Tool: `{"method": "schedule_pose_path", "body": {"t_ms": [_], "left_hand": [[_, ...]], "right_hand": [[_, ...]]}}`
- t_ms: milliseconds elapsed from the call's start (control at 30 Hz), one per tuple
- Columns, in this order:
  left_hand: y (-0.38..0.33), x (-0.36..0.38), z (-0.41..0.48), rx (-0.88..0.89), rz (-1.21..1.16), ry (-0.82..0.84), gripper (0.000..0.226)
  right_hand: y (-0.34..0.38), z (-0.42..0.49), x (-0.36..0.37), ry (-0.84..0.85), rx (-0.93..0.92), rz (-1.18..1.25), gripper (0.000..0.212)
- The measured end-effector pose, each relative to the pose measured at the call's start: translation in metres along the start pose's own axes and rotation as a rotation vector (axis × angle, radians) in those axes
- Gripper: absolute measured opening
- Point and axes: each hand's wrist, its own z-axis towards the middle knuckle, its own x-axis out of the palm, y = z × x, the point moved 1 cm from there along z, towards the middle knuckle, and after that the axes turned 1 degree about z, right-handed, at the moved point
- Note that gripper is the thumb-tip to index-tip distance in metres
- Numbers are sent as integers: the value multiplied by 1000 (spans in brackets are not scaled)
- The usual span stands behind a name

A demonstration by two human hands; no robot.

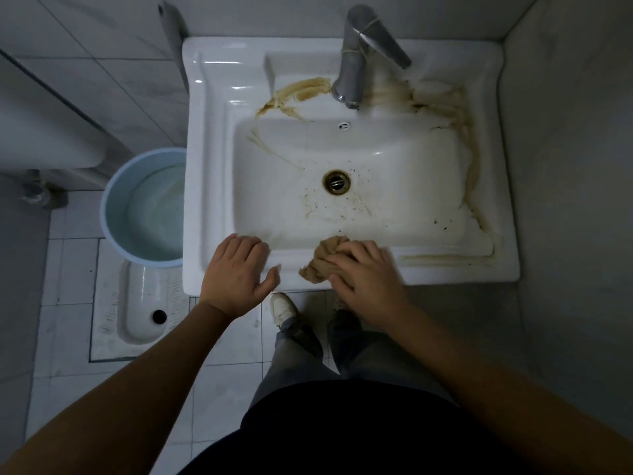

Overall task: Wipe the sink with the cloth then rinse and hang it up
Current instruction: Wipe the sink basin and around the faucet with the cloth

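Observation:
A white ceramic sink (212, 186) fills the middle of the view, with brown stains along its back ledge, right side and front rim. A crumpled tan cloth (322, 257) lies on the sink's front rim. My right hand (364, 272) grips the cloth and presses it onto the rim. My left hand (236, 272) rests on the front rim to the left, fingers bent over the basin's edge, holding nothing. A metal tap (356, 63) stands at the back, and the drain (336, 181) sits in the basin's middle.
A pale blue bucket (116, 186) with water stands on the floor left of the sink. A squat toilet pan (137, 303) lies in the tiled floor below it. Grey walls close in at the right and back. My feet stand under the sink's front edge.

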Motion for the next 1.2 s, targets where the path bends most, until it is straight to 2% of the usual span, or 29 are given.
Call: {"method": "schedule_pose_path", "body": {"t_ms": [100,300,467,533,600,733,833,933,1200], "left_hand": [[-1,1,2,-26,-13,43,44],[-20,-3,7,-91,-27,72,55],[-87,0,39,-45,-98,123,69],[-116,6,54,-10,-121,151,69],[-136,14,62,49,-99,188,59],[-143,22,64,91,-57,201,50],[-142,24,63,86,-25,188,49],[-143,27,63,88,-6,181,47],[-144,28,63,82,22,194,49]], "right_hand": [[-50,-26,-16,-79,81,25,36],[-141,-73,-48,-207,279,-69,44],[-121,-65,-41,-194,468,-92,32],[-98,-55,-31,-174,407,-54,31],[-83,-49,-25,-141,320,-9,32],[-95,-56,-33,-129,194,31,38],[-140,-79,-45,-172,282,-25,40],[-175,-104,-59,-306,381,-73,38],[-159,-90,-50,-302,463,-127,33]]}}
